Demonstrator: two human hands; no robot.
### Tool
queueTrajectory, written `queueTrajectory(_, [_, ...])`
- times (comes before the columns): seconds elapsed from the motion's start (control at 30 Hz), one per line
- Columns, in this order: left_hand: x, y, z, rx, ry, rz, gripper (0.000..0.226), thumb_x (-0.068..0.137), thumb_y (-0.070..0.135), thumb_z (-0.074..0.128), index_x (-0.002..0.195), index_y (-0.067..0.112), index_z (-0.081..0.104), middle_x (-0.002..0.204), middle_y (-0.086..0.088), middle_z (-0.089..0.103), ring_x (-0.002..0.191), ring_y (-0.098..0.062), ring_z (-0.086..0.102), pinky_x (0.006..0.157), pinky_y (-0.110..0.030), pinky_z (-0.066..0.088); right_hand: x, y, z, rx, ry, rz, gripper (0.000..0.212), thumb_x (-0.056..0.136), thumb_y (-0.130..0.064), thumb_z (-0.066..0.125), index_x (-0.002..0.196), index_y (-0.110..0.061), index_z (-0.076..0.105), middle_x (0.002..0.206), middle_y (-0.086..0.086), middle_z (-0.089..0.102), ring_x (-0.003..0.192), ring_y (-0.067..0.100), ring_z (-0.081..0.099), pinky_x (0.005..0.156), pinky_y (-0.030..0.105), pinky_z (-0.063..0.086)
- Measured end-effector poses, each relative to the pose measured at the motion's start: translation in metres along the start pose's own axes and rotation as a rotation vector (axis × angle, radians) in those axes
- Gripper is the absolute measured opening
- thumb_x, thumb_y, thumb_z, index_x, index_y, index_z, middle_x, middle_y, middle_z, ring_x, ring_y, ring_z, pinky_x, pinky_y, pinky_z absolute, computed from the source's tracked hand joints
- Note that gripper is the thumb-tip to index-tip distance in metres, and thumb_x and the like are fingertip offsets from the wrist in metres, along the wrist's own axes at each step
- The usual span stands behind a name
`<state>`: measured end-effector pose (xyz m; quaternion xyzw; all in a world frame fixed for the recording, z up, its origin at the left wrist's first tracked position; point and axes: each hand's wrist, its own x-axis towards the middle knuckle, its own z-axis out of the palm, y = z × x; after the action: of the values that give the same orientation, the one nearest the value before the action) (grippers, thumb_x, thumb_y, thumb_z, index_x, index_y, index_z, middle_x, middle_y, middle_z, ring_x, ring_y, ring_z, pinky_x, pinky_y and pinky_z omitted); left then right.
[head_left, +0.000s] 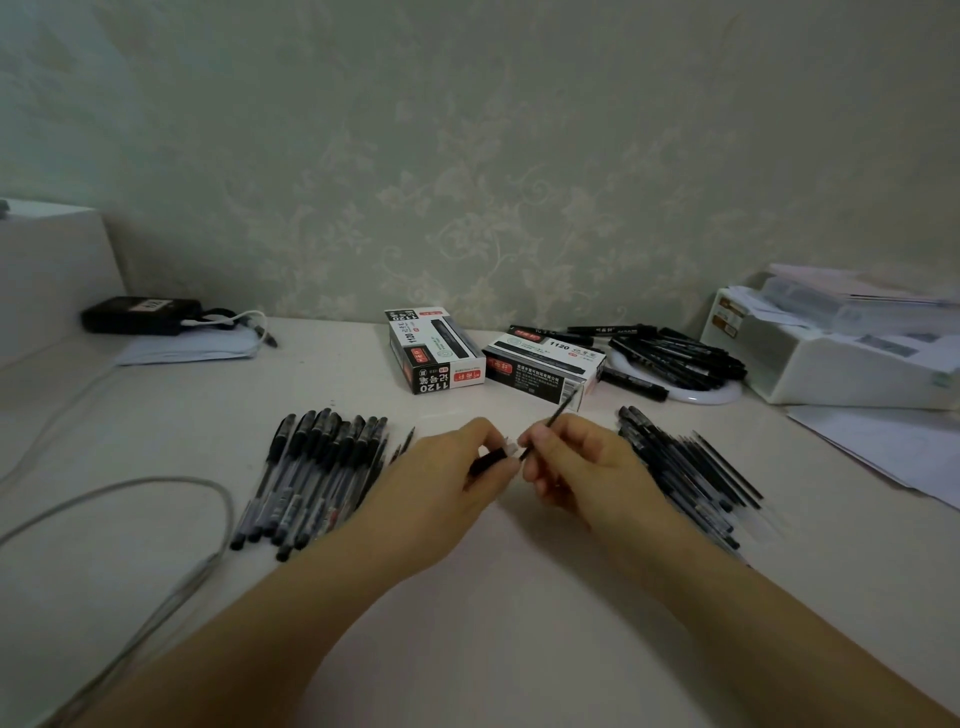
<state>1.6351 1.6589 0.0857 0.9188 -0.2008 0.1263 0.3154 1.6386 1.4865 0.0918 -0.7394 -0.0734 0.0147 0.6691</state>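
My left hand (447, 473) grips a short black pen barrel (488, 460) with a clear end, held just above the white table (493, 597). My right hand (576, 462) pinches a thin black refill (553, 421) that slants up to the right, its lower end meeting the barrel's clear end. Left of my hands lies a row of several capped black pens (311, 478). To the right lies a heap of several loose black refills and pen parts (691, 473).
Two black-and-white pen boxes marked 1120 (434, 351) (543, 369) stand behind my hands. A white dish of black markers (675, 358) sits at back right, beside a white paper tray (831, 353). A black device (140, 314) and grey cables (156, 488) are at left.
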Motion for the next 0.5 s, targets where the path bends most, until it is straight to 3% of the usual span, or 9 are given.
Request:
queueTrajectory(0.17, [-0.001,-0.002,-0.003,0.037,0.019,0.051,0.013,0.100,0.042,0.038,0.097,0.036,0.049,0.067,0.010,0.052,0.068,-0.009,0.050,0.057,-0.030,0.042,0.004,-0.008,-0.012,0.223,0.226,0.004,0.021,0.103,-0.019,0.047,0.095,-0.006,0.061,0.067,0.003,0.066,0.057,0.011,0.056,0.056,0.023,0.049])
queueTrajectory(0.5, [0.000,-0.001,-0.001,-0.018,0.030,0.114,0.014,0.100,0.046,0.038,0.097,0.038,0.049,0.063,0.010,0.051,0.055,-0.010,0.047,0.052,-0.032,0.041,0.005,-0.004,-0.009,0.352,0.137,0.001,0.021,0.104,-0.017,0.045,0.095,-0.006,0.060,0.069,0.006,0.070,0.058,0.012,0.062,0.056,0.023,0.053])
